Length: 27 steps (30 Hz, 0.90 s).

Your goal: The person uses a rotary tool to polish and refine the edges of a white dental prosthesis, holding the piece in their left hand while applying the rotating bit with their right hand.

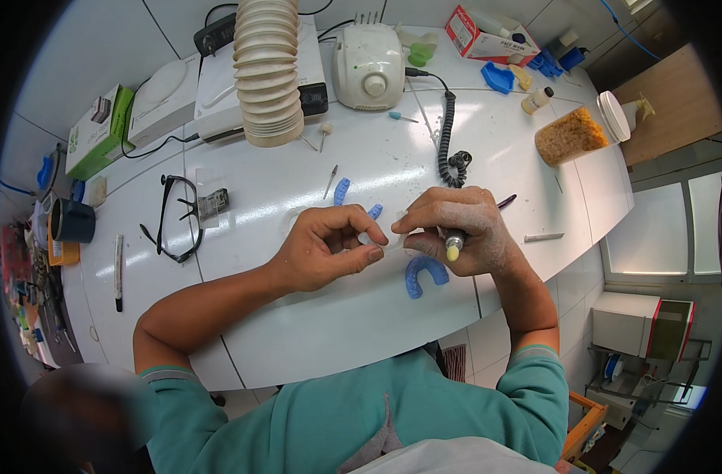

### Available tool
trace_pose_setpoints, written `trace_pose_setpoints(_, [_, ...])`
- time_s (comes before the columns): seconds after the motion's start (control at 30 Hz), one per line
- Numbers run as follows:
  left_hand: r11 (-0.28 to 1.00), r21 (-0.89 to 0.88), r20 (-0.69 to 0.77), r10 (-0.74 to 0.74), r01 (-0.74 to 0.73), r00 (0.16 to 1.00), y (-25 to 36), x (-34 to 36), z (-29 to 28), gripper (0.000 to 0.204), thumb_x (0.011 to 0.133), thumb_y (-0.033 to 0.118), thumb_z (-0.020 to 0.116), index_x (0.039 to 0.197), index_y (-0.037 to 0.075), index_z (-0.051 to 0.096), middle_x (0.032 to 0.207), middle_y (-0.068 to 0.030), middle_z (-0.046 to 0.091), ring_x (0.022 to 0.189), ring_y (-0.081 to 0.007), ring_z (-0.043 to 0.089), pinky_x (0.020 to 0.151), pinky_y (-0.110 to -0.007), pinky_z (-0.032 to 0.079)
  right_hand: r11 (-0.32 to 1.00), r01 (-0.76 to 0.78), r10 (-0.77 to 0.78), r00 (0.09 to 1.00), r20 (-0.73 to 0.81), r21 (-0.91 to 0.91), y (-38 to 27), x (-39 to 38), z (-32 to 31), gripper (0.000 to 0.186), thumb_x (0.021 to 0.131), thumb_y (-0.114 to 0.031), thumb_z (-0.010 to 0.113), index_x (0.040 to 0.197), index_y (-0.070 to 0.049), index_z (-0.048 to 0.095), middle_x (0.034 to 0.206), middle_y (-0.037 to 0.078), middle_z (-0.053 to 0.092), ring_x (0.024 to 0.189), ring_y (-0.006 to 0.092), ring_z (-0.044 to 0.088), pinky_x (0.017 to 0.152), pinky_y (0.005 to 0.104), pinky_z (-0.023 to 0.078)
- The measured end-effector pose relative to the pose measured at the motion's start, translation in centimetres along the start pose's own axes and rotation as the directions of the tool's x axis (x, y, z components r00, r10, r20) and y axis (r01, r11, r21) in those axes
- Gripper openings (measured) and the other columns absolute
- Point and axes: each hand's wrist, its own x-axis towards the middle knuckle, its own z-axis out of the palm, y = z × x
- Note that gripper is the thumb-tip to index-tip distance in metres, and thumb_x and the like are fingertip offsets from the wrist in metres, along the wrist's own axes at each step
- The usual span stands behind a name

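My left hand (317, 249) is closed, with a small whitish translucent piece (365, 238) pinched between its thumb and fingers. My right hand (459, 225), dusted with white powder, grips a rotary handpiece (455, 237) whose pale yellow tip (453, 253) points toward me. Its thumb and forefinger come close to the left fingertips; whether they also touch the piece cannot be made out. Just below the right hand lies a blue horseshoe-shaped dental model (425, 276). Smaller blue model parts (342, 190) rest beyond the left hand, one partly hidden by the fingers.
A coiled black cord (448, 130) runs from the white control unit (369, 67) toward my right hand. A ribbed suction hose (268, 71) hangs at the back. Black-framed glasses (171, 220) lie left, near a slim bur (331, 182). A jar of orange-brown granules (570, 136) stands tilted at the right.
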Motion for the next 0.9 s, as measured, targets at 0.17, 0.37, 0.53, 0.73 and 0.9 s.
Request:
trace_pose_setpoints(0.17, [0.999, -0.031, -0.018, 0.034, -0.034, 0.999, -0.1, 0.1, 0.1, 0.011, 0.097, 0.008, 0.077, 0.106, 0.003, 0.072, 0.089, 0.0019, 0.066, 0.073, -0.0017, 0.059, 0.065, -0.020, 0.044, 1.000, -0.010, 0.010, 1.000, -0.007, -0.005, 0.0, 0.0, 0.2, 0.031, 0.078, 0.000, 0.088, 0.105, -0.006, 0.076, 0.091, 0.006, 0.076, 0.071, 0.0149, 0.071, 0.056, 0.0272, 0.054])
trace_pose_setpoints(0.37, [0.993, 0.004, -0.008, 0.115, -0.115, 0.993, -0.6, 0.3, 0.1, 0.012, 0.095, 0.004, 0.077, 0.105, 0.002, 0.071, 0.092, 0.0002, 0.067, 0.077, -0.0035, 0.061, 0.067, -0.021, 0.046, 0.988, -0.156, 0.154, 0.985, -0.073, -0.015, -0.2, -0.4, 0.5, 0.039, 0.079, -0.005, 0.091, 0.112, -0.004, 0.071, 0.088, 0.007, 0.075, 0.064, 0.0102, 0.066, 0.054, 0.0250, 0.051])
trace_pose_setpoints(0.53, [0.974, 0.185, -0.011, 0.134, -0.130, 0.991, -0.1, -0.2, 0.3, 0.013, 0.095, 0.008, 0.079, 0.104, 0.002, 0.071, 0.095, -0.0014, 0.067, 0.077, -0.0064, 0.062, 0.068, -0.022, 0.051, 0.994, -0.077, 0.073, 0.996, -0.057, -0.076, -0.3, -0.1, 0.5, 0.035, 0.076, -0.006, 0.093, 0.105, -0.004, 0.074, 0.088, 0.007, 0.076, 0.066, 0.0101, 0.069, 0.054, 0.0244, 0.052])
trace_pose_setpoints(0.73, [0.948, 0.013, -0.020, 0.318, -0.317, 0.948, -0.5, 0.4, 0.6, 0.033, 0.094, 0.022, 0.085, 0.113, 0.004, 0.064, 0.106, -0.0050, 0.066, 0.081, -0.0101, 0.064, 0.077, -0.025, 0.057, 0.991, 0.064, -0.082, 0.983, -0.162, -0.116, 0.3, -0.3, 2.3, 0.027, 0.080, -0.006, 0.090, 0.104, -0.006, 0.079, 0.086, 0.007, 0.076, 0.070, 0.0149, 0.073, 0.056, 0.0281, 0.056])
trace_pose_setpoints(0.9, [0.986, -0.167, -0.023, 0.006, -0.010, 1.000, 0.2, 0.2, 0.7, 0.023, 0.102, 0.010, 0.072, 0.118, 0.004, 0.056, 0.113, -0.0084, 0.067, 0.098, -0.0169, 0.073, 0.090, -0.031, 0.062, 0.987, 0.134, -0.152, 0.965, -0.214, -0.094, 0.2, -0.4, 2.9, 0.026, 0.079, -0.005, 0.090, 0.102, -0.007, 0.080, 0.085, 0.006, 0.077, 0.072, 0.0170, 0.075, 0.058, 0.0281, 0.058])
